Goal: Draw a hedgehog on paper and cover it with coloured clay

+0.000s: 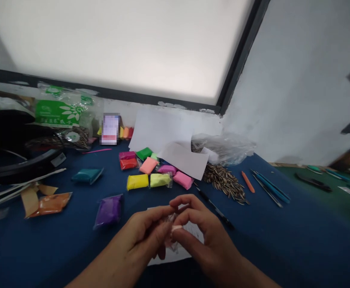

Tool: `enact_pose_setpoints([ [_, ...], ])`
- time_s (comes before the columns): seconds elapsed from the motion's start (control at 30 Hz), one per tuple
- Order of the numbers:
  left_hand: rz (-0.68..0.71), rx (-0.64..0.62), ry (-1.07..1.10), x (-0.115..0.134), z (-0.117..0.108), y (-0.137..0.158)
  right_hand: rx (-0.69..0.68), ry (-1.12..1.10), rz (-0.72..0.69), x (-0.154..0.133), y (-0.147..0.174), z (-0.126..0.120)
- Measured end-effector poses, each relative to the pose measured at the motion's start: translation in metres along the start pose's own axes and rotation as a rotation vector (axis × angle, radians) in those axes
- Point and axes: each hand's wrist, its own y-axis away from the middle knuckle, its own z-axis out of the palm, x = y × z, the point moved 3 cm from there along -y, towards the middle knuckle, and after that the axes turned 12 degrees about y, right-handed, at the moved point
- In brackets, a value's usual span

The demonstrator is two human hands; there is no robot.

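Observation:
My left hand is closed around a crinkled clear plastic packet with something pale pink in it. Thumb and index finger of my right hand pinch a small pale pink lump of modelling clay at the packet's edge. The fingers of both hands nearly meet and partly hide the packet. Beneath them lies a white sheet of paper with faint marks. A black pen rests just beyond my right hand, and a purple clay packet lies left of my left hand.
Several bright clay packets, among them a yellow one, lie ahead on the blue table. Striped sunflower seeds are heaped at right, near an orange stick and blue tweezers. A phone leans at the back wall.

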Motion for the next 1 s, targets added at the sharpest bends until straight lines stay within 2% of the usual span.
enact_pose_setpoints([
  [0.1, 0.019, 0.0, -0.031, -0.001, -0.005, -0.003, -0.02, -0.241, 0.085, 0.0, -0.002, -0.004],
  [0.17, 0.049, 0.055, -0.158, 0.001, -0.013, -0.006, 0.009, -0.365, 0.128, 0.001, -0.004, -0.008],
  [0.23, 0.1, 0.126, -0.4, 0.004, -0.022, -0.009, 0.025, -0.41, 0.195, 0.003, -0.004, -0.011],
  [0.3, 0.139, 0.154, -0.736, 0.006, -0.028, -0.012, -0.009, -0.432, 0.277, 0.005, -0.004, -0.012],
  [0.4, 0.033, 0.064, -1.206, 0.003, -0.033, -0.018, -0.058, -0.471, 0.322, 0.004, -0.004, -0.01],
  [0.5, -0.041, -0.01, -1.381, 0.001, -0.037, -0.022, -0.079, -0.473, 0.319, 0.002, -0.005, -0.008],
  [0.57, -0.02, 0.005, -1.41, 0.002, -0.04, -0.023, -0.101, -0.448, 0.322, 0.002, -0.007, -0.007],
  [0.67, 0.116, 0.057, -1.391, 0.003, -0.044, -0.021, -0.104, -0.343, 0.283, 0.005, -0.009, -0.006],
  [0.73, 0.232, 0.058, -1.24, 0.003, -0.043, -0.019, -0.093, -0.187, 0.213, 0.008, -0.008, -0.005],
  [0.8, 0.286, 0.016, -1.027, 0.0, -0.041, -0.016, -0.092, 0.001, 0.123, 0.01, -0.007, -0.002],
  [0.9, 0.273, -0.032, -0.774, -0.005, -0.036, -0.011, -0.119, 0.183, 0.014, 0.013, -0.002, 0.004],
  [1.0, 0.15, -0.004, -0.578, -0.004, -0.035, -0.005, -0.124, 0.199, -0.057, 0.011, 0.001, 0.007],
])
